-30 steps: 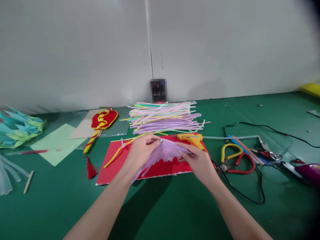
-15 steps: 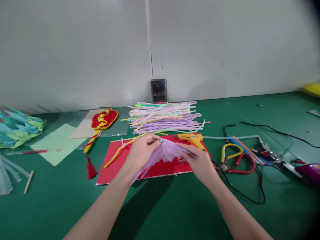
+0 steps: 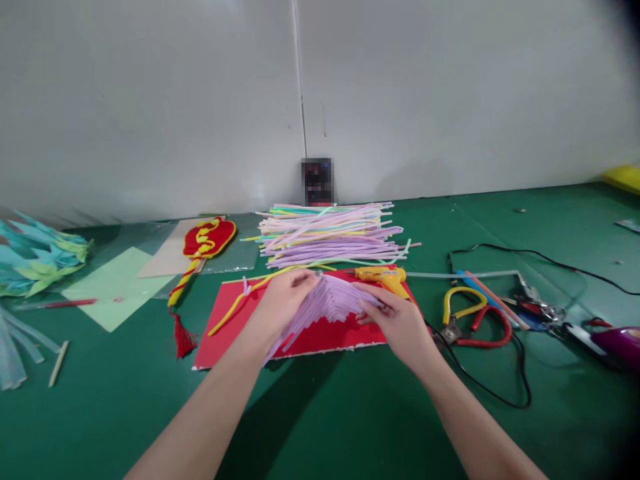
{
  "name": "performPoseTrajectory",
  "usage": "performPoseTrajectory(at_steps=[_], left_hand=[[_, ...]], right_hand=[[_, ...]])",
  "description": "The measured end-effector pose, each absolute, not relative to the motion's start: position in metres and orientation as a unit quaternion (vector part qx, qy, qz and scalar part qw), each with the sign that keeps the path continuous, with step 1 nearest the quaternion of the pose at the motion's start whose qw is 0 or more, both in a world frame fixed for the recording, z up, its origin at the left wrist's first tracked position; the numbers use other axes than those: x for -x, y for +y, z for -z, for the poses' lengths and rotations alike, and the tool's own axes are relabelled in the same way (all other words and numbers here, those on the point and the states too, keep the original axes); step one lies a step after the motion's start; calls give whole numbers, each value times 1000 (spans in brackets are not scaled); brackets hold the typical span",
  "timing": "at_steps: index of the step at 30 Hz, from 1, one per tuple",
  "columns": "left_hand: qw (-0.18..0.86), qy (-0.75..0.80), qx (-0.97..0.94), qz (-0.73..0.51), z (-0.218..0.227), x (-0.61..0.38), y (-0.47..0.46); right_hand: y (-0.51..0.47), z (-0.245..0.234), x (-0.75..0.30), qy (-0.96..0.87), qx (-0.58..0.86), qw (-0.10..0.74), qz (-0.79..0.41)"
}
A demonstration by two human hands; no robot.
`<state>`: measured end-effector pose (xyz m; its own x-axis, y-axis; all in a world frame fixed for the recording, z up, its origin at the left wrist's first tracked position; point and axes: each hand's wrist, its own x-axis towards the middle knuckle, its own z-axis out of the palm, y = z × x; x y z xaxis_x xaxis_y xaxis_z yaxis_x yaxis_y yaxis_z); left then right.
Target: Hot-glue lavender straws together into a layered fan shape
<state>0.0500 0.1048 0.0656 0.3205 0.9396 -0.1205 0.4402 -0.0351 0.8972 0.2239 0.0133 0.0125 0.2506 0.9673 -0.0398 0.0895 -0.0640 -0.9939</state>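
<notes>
A fan-like sheet of bent lilac pipe cleaners (image 3: 325,303), joined side by side into V shapes, hangs over a red board (image 3: 225,333). My left hand (image 3: 285,300) is closed on its left part, thumb and fingers pinching near the top fold. On the other side my right hand (image 3: 395,317) grips the right edge between thumb and fingers. A yellow pipe cleaner (image 3: 230,313) with a small lilac twist lies on the board at left. Just beyond my right hand, a yellow glue gun (image 3: 380,275) rests on the board's far right corner.
Behind the board lies a pile of pastel pipe cleaners (image 3: 330,240). Red-and-yellow-handled pliers (image 3: 453,330), a black cord (image 3: 520,380) and a purple tool (image 3: 617,347) sit at right. At left are a red fan with a tassel (image 3: 210,239), green paper (image 3: 117,287) and teal paper leaves (image 3: 40,257).
The fold of the lilac sheet and my left fingertips have shifted very slightly. Both hands keep their hold, and everything on the table stays in place.
</notes>
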Motion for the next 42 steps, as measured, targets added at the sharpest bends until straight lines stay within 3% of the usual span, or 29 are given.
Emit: performPoseTrajectory(at_steps=[37,42], left_hand=[[476,497,-677,-262,-62,-53,104],[478,507,-670,-257,-66,-53,103]], right_hand=[[13,-13,-222,-445,592,526,-418],[12,-15,-223,-479,604,492,-405]])
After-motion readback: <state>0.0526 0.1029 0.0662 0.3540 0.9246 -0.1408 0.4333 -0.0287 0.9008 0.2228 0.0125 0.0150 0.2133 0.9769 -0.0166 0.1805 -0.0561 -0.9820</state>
